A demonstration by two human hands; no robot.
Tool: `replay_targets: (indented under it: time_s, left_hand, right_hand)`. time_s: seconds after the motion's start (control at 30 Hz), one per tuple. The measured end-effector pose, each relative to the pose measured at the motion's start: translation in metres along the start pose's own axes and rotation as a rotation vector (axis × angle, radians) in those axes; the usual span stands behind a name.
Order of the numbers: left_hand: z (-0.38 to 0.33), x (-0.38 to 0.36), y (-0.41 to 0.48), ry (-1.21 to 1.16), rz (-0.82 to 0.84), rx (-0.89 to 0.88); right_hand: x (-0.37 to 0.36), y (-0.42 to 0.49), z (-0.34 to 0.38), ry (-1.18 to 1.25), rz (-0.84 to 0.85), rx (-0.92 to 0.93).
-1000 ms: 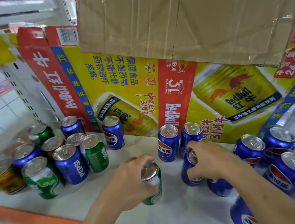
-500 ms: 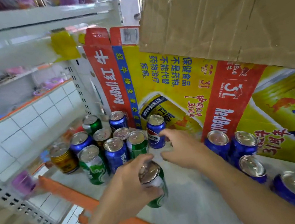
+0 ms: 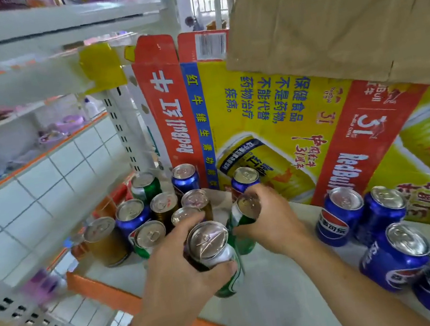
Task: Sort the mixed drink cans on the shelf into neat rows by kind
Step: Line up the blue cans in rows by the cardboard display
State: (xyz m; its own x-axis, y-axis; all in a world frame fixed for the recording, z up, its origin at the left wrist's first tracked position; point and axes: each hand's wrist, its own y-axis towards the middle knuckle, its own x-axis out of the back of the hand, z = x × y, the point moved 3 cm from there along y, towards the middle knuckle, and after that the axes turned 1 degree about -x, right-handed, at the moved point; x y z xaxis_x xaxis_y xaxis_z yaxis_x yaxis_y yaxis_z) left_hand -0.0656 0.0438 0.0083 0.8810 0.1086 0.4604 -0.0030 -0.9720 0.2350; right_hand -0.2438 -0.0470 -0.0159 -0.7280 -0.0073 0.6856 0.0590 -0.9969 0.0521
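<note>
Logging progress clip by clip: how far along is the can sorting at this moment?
Done: blue cans sit grouped at the right of the shelf, loosely, not in straight rows. In hand: the left hand grips one green can, the right hand a second green can. Left: the cluster at the left end mixes blue, green and gold cans.

near green can [image 3: 207, 242]: green w/ white swirl, silver top | far green can [image 3: 247, 206]: green, silver top | Pepsi cans [image 3: 335, 225]: blue, red-white-blue logo | gold can [image 3: 105, 248]: gold-brown | Red Bull carton [image 3: 265, 114]: yellow, red bands, blue strip | shelf edge [image 3: 104, 292]: orange
</note>
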Motion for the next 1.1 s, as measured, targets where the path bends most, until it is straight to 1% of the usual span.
replay_targets:
  time_s: [0.13,0.23,0.3,0.4,0.5,0.6,0.7,0.8,0.97,1.1]
  left_hand:
    - [-0.023,-0.033,0.013,-0.189,0.153,-0.069]
    - [-0.051,-0.063,0.019,-0.285,0.308,-0.164]
    - [-0.073,-0.088,0.019,-0.344,0.423,-0.223]
    - [-0.106,-0.131,0.007,-0.447,0.596,-0.297]
    - [-0.137,-0.167,-0.016,-0.498,0.697,-0.359]
    - [-0.167,-0.199,-0.041,-0.453,0.741,-0.437]
    - [-0.197,-0.232,-0.071,-0.432,0.782,-0.462]
    - [-0.229,-0.272,-0.108,-0.422,0.816,-0.457]
    - [-0.275,-0.352,-0.164,-0.309,0.767,-0.452]
    - [-0.296,-0.411,-0.191,-0.171,0.738,-0.46]
  right_hand:
    - [0.06,-0.042,-0.005,0.276,-0.254,-0.014]
    - [0.105,-0.077,-0.014,0.407,-0.533,-0.027]
    - [0.133,-0.106,-0.023,0.406,-0.698,-0.049]
    - [0.167,-0.155,-0.042,0.415,-0.896,-0.103]
    - [0.197,-0.206,-0.061,0.427,-1.077,-0.119]
    - [0.229,-0.258,-0.08,0.363,-1.244,-0.135]
    - [0.261,-0.31,-0.105,0.295,-1.331,-0.164]
    - [0.293,-0.361,-0.134,0.238,-1.376,-0.177]
    - [0.344,-0.437,-0.191,0.134,-1.303,-0.218]
    - [0.373,-0.478,-0.233,0.087,-1.212,-0.309]
